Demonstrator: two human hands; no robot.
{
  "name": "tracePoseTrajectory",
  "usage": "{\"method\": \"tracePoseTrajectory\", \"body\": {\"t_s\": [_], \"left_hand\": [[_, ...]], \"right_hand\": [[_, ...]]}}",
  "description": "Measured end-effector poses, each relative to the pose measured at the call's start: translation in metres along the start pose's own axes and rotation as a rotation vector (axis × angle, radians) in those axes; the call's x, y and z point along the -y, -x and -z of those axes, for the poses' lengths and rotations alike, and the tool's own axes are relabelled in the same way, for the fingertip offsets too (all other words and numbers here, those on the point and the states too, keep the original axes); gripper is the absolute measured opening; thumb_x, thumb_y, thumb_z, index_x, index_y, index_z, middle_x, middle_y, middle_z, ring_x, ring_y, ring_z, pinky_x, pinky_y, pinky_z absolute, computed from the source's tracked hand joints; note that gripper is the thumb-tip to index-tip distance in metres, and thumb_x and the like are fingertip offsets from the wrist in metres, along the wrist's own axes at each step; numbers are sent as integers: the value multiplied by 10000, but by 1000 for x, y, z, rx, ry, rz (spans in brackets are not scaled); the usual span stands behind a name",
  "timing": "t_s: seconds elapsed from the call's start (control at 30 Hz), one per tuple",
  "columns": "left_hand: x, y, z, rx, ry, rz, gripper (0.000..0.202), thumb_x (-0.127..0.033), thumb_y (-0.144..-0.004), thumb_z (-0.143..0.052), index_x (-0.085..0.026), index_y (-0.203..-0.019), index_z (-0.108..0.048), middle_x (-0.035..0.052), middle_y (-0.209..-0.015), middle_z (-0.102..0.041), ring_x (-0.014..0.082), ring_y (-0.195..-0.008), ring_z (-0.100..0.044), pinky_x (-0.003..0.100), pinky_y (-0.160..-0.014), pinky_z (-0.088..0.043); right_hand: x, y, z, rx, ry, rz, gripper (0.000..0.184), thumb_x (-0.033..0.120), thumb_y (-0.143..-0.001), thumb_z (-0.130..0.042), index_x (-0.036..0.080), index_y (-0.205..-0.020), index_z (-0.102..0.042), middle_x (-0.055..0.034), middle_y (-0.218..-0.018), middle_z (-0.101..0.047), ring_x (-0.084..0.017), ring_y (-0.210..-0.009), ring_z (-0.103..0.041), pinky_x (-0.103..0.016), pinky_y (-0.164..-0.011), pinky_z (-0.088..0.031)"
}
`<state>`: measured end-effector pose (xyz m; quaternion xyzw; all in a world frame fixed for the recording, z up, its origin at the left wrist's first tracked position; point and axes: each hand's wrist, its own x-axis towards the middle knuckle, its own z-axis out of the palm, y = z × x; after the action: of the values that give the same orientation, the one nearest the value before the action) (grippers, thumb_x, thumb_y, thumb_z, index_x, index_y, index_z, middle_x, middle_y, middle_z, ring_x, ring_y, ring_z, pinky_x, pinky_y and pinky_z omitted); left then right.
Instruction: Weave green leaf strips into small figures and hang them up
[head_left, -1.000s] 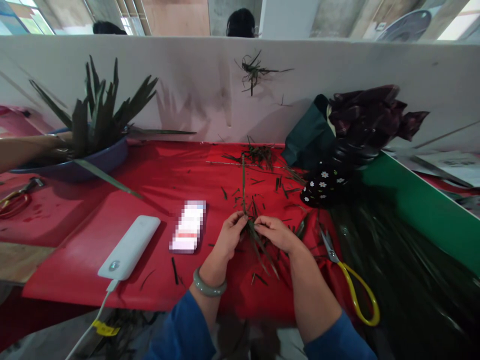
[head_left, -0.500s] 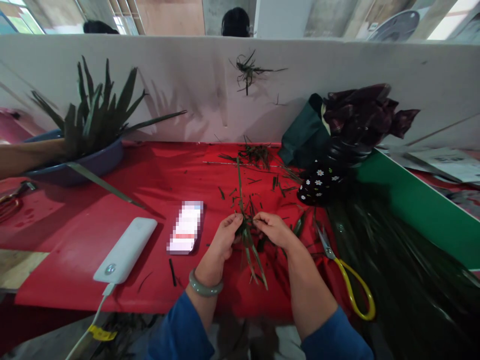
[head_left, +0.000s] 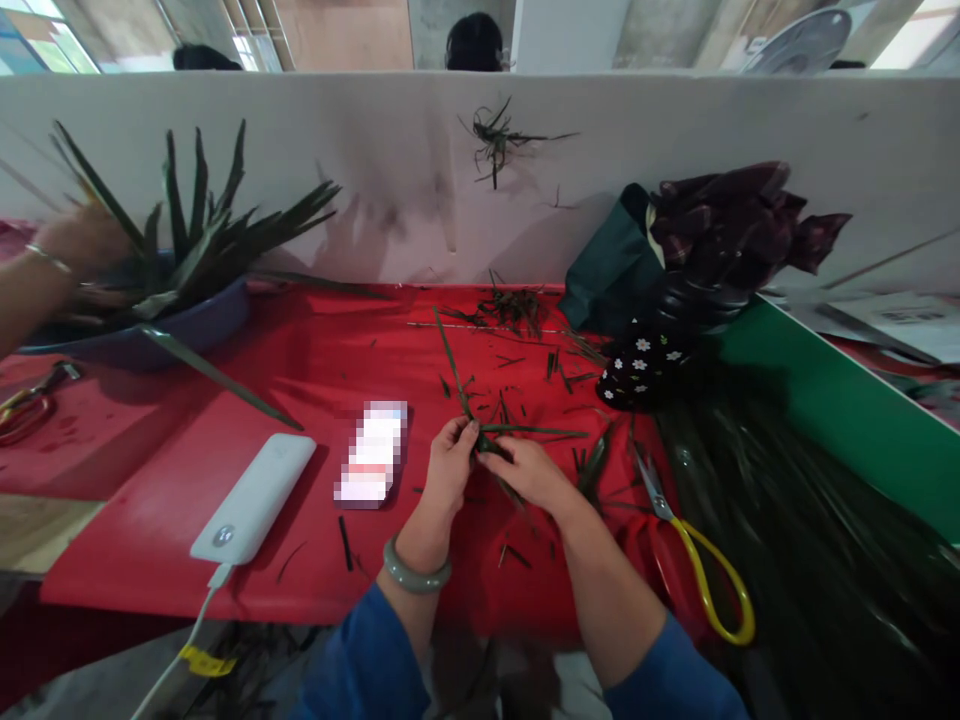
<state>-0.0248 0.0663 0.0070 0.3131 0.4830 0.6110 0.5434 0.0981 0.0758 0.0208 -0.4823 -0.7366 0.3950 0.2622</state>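
Red-covered table (head_left: 315, 350), white partition wall (head_left: 375, 170) behind, bright windows (head_left: 45, 40) beyond, green divider (head_left: 840, 420)

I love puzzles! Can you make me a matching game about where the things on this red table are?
1. white oblong power bank
2. yellow-handled metal scissors
3. thin green leaf strips
4. round blue plastic basin

a. far left, holding long green leaves
b. pinched between the left hand and right hand
c. right of the right hand
d. left of the left hand, white cable attached

Pairs: 1-d, 2-c, 3-b, 4-a
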Motion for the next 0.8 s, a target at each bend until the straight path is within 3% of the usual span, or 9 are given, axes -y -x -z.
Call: {"method": "tracePoseTrajectory", "body": {"t_s": [0.1, 0.27, 0.43, 0.53, 0.67, 0.8], "left_hand": [[-1, 1, 1, 23, -123, -82, 229, -355, -680, -537, -159, -798, -550, -30, -648, -510, 57, -552, -439, 165, -507, -340], [-6, 3, 4, 22, -278, -187, 213, -350, -687, -531, -157, -766, -571, -19, -658, -528, 71, -597, -457, 179, -560, -356], [-8, 6, 3, 63, -22, 3, 217, -374, -679, -540, -159, -704, -526, -65, -509, -422, 33, -417, -374, 155, -405, -272], [-12, 8, 2, 122, 77, 77, 214, -348, -640, -589, -163, -721, -518, -69, -499, -434, 25, -387, -376, 144, -371, -245], [-15, 9, 2, 107, 83, 104, 252, -339, -597, -629, -155, -740, -533, -62, -496, -467, 25, -365, -388, 146, -362, -274], [-10, 9, 3, 137, 80, 141, 274, -411, -636, -571, -180, -772, -511, -88, -408, -399, 60, -282, -375, 181, -317, -296]], "right_hand": [[-1, -1, -6, 196, -283, -145, 237, 369, -733, -431, 172, -615, -492, 17, -482, -536, -101, -429, -493, -211, -435, -356], [5, 4, 0, 293, -655, -231, 209, 353, -694, -492, 149, -652, -502, 21, -465, -558, -88, -399, -501, -199, -423, -373], [3, 4, 2, 301, -848, -270, 245, 371, -656, -553, 129, -688, -534, 12, -453, -568, -88, -384, -506, -199, -420, -389], [0, 3, 0, 261, -919, -292, 259, 380, -624, -580, 130, -670, -533, 15, -437, -560, -91, -370, -499, -199, -401, -385], [1, 3, -5, 256, -924, -291, 268, 395, -638, -570, 133, -681, -535, 14, -454, -565, -94, -401, -513, -212, -438, -412], [3, 3, -14, 247, -877, -246, 250, 401, -674, -533, 155, -717, -526, 24, -486, -568, -93, -436, -518, -225, -482, -421]]}}
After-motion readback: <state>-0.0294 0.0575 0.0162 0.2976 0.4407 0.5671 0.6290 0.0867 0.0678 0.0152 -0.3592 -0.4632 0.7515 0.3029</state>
